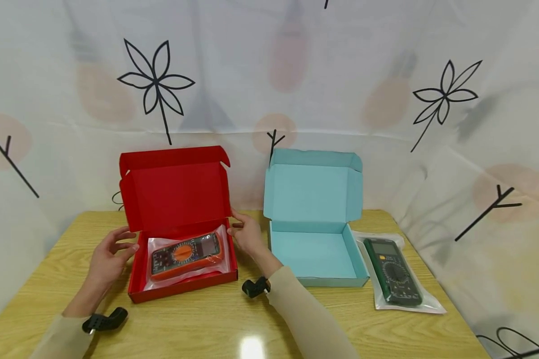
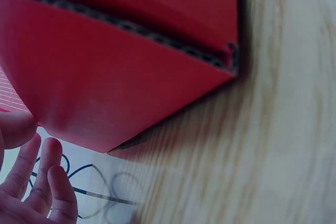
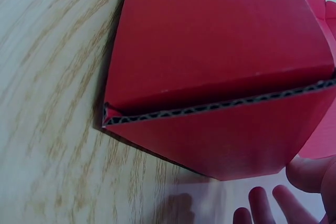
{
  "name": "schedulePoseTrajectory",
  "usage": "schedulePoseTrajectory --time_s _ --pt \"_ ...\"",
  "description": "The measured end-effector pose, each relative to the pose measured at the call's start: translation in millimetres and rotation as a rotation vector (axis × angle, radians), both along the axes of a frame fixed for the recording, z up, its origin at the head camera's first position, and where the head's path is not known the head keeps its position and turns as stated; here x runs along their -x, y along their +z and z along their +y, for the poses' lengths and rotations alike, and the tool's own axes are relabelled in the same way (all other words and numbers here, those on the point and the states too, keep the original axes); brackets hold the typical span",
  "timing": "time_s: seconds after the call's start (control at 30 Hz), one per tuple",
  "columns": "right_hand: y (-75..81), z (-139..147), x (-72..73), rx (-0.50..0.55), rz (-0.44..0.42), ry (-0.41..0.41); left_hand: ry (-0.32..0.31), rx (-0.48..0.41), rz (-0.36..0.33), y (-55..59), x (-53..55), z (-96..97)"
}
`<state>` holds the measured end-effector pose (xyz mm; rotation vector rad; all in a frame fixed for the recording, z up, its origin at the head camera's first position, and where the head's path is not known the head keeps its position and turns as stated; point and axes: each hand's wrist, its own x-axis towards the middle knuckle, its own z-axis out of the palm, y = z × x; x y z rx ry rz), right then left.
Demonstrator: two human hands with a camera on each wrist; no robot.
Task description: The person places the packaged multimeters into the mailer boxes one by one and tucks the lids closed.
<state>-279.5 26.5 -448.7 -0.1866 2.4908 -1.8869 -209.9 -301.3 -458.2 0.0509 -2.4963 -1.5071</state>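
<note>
A red cardboard box (image 1: 184,289) stands with its lid (image 1: 175,194) raised. Inside it lies an orange and black multimeter (image 1: 186,257) in a clear plastic bag (image 1: 226,239). My left hand (image 1: 110,257) is at the box's left side; in the left wrist view its thumb (image 2: 18,129) touches the box near the rear, its other fingers loosely bent. Against the right side, near the lid hinge, is my right hand (image 1: 249,237). Its thumb (image 3: 304,174) meets the box in the right wrist view, with other fingers apart from the wall.
To the right stands a light blue box (image 1: 319,280) with its lid (image 1: 312,192) up and nothing inside. Beside it a green and black multimeter (image 1: 395,274) lies in a clear bag (image 1: 426,301). The wooden table (image 1: 197,329) meets a patterned cloth (image 1: 233,99) behind.
</note>
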Motion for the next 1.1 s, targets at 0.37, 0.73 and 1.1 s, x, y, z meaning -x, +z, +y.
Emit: schedulePoseTrajectory --time_s 0.37,0.73,1.1 --pt "1.5 0.6 -1.5 -0.046 0.024 -0.002 -0.008 0.023 0.025 1.0 0.0 -0.1" --pt "3.7 -0.3 -1.4 -0.067 -0.003 -0.02 0.0 0.089 0.032 3.1 -0.3 2.6" --pt "3.4 -2.3 -3.0 -0.079 0.029 -0.003 0.028 0.133 0.05 3.8 -2.5 3.4"
